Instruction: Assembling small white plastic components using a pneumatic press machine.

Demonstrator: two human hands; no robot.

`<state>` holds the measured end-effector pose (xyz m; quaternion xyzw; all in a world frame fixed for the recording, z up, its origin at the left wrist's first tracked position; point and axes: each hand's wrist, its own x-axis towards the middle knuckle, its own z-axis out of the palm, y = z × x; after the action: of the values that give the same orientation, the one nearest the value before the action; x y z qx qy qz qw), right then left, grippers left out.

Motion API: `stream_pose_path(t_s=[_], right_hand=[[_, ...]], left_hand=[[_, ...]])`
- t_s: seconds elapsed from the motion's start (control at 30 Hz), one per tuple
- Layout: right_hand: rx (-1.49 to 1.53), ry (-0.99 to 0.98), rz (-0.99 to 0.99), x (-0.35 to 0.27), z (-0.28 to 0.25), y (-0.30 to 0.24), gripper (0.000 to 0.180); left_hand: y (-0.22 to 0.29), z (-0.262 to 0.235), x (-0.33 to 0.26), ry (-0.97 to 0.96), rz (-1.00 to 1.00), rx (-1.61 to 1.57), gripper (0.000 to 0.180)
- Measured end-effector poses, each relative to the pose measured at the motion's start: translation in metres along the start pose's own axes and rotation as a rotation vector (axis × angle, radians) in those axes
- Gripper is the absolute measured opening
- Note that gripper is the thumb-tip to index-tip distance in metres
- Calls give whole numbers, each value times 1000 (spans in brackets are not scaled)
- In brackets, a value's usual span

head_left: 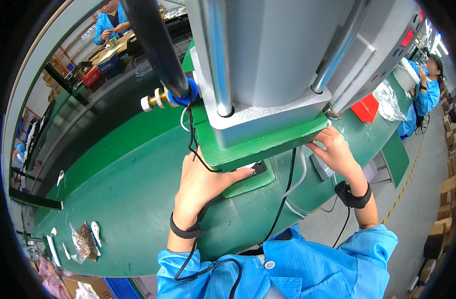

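A press with a grey body and a green lower plate stands before me. Beneath it, a flat black piece with pale lettering lies on a green pad. My left hand reaches under the plate's left corner, its thumb laid on the black piece and its other fingers mostly hidden. At the plate's right corner, my right hand has its fingers bent and close together. The plate hides what those fingertips touch. Both wrists wear black straps with cords.
A hose with a brass fitting is left of the press. Cables cross the green table. A bag of small brown parts and white pieces lie at left. A red bin stands right; co-workers sit farther off.
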<state>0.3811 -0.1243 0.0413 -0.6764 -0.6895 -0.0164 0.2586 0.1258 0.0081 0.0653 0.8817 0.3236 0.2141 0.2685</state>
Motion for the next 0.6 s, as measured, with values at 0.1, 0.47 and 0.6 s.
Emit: stream_pose_path(t_s=[0.1,0.47,0.6], right_hand=[[37,27,-32,9,1,-10,11],[320,27,27,32,13,-33,17],[665,4,-15,45,20,-47,22]], left_hand=[[-2,4,-2,30,20,-44,42],[-28,17,8,-14,115,-173,53],[-28,18,7,-46,99,-181,51]])
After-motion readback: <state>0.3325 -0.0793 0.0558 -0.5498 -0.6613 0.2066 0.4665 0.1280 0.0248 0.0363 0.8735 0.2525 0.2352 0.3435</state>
